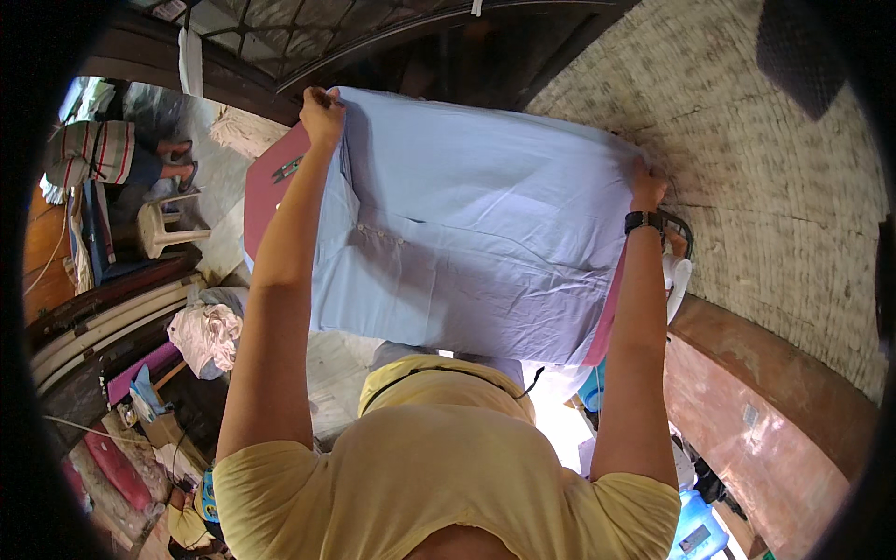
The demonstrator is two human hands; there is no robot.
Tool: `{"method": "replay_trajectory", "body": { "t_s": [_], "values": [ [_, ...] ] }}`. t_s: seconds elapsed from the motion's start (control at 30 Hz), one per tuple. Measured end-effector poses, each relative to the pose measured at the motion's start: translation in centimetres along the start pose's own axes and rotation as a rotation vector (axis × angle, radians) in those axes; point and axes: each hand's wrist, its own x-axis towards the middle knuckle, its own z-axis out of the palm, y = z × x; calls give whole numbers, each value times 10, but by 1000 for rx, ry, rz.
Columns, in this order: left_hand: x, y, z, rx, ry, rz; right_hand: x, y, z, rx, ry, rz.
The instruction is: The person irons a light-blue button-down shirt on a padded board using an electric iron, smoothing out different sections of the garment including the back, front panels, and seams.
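A light blue cloth garment (485, 187) lies spread across a maroon-topped table (264, 191), with a seam and small buttons near its middle left. Creases run over its near half, which hangs toward my waist. At its far left corner my left hand (322, 117) is closed on the fabric edge. My right hand (648, 187), below a black wristwatch, grips the far right edge, its fingertips partly hidden. Both arms are stretched out wide. Small thread snips (287, 170) rest on the bare tabletop beside my left forearm.
A dark metal grille (308, 37) stands behind the table, and a rough wall (737, 149) rises at the right. Leftward are a plastic stool (168, 226), a seated person's legs (177, 161) and a crumpled pink cloth (205, 336). A blue water container (695, 527) is at lower right.
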Motion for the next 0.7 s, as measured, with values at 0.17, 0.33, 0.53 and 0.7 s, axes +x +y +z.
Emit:
{"method": "replay_trajectory", "body": {
  "t_s": [0.17, 0.33, 0.53, 0.7],
  "values": [
    [-26, 7, -10, 110, 54, 409, 18, 13, 6, -215, 162, -132],
    [-49, -15, -94, 236, 132, 239, 16, 16, -1, -62, 43, -139],
    [-99, -75, -172, 33, -139, -230, -33, -43, 10, -427, 290, -432],
    [-153, -104, -186, 501, -209, 123, -158, -170, 90, 43, -156, -1159]
  ]
}}
